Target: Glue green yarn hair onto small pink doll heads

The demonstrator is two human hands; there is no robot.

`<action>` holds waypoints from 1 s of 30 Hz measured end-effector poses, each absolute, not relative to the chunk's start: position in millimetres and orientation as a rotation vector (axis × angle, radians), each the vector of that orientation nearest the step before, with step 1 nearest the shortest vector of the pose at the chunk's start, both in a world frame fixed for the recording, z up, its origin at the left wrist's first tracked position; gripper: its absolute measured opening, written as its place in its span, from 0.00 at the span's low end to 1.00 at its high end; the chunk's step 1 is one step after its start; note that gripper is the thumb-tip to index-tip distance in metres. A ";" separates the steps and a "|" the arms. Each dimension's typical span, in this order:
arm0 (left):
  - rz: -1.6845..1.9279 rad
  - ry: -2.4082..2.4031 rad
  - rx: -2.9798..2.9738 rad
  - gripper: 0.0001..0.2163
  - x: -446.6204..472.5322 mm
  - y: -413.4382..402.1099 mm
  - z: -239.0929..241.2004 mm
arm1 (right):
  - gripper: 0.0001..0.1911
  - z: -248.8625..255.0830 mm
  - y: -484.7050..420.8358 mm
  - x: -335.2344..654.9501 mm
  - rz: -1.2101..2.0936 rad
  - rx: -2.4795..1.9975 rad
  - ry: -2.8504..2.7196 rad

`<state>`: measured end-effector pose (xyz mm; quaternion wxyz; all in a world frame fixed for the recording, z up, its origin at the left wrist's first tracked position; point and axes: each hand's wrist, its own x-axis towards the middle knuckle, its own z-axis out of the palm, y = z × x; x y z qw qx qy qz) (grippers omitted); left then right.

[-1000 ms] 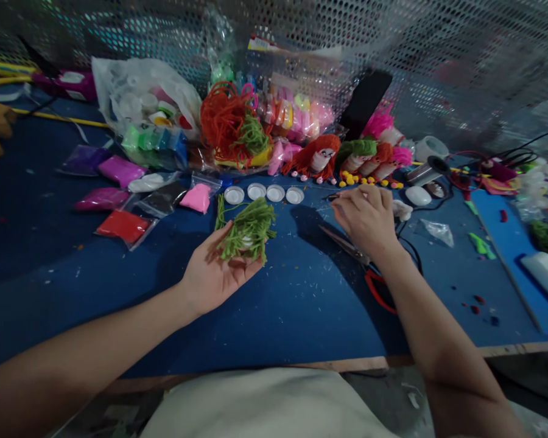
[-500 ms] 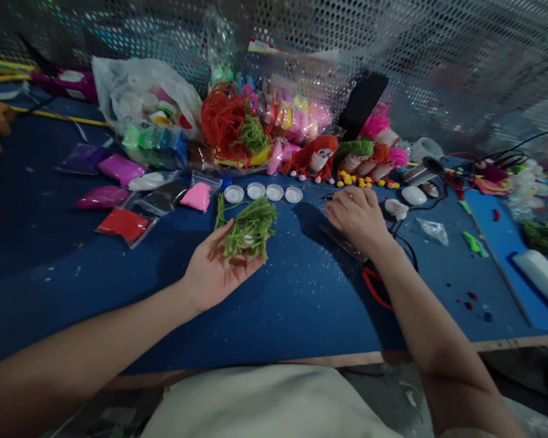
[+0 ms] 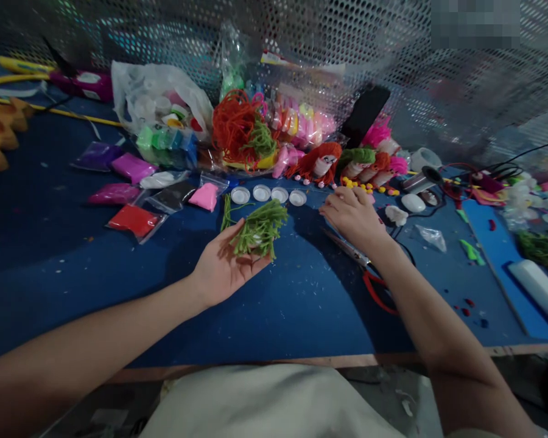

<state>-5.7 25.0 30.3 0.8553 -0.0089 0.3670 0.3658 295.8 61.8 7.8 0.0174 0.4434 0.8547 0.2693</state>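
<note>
My left hand (image 3: 226, 264) is palm up, fingers curled round a bundle of green yarn (image 3: 263, 228) with a bit of white showing among the strands. My right hand (image 3: 354, 216) is palm down over the table, fingers bent and drawn together; whatever they pinch, if anything, is hidden. Just below it lies a pair of scissors (image 3: 378, 291) with red handles, partly under my forearm. Beyond the yarn is a row of several white round caps (image 3: 279, 195). Past my right hand stand small yarn-haired dolls (image 3: 324, 163), with yellow beads (image 3: 352, 182) in front.
Bags of coloured clay (image 3: 134, 220) lie at left, below a white plastic bag (image 3: 162, 91) of containers. Orange yarn (image 3: 235, 125) is heaped at the back. At right are a spool of wire (image 3: 422, 179), a blue board (image 3: 497, 267) and a white block (image 3: 536, 289). A perforated metal panel stands behind.
The whole view has shifted slightly. My left hand keeps the green yarn in nearly the same pose. A dark tip seen by my right fingertips earlier no longer shows.
</note>
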 end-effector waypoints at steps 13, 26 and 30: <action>0.768 0.753 -0.005 0.13 -6.0 24.0 32.3 | 0.12 24.6 83.1 287.3 0.845 1.418 2.634; 0.757 0.806 -0.019 0.15 -5.4 24.0 34.8 | 0.15 22.3 86.3 279.2 0.713 1.256 2.647; 0.768 0.804 0.004 0.14 -5.8 23.9 35.1 | 0.16 29.5 93.8 281.1 0.716 1.328 2.622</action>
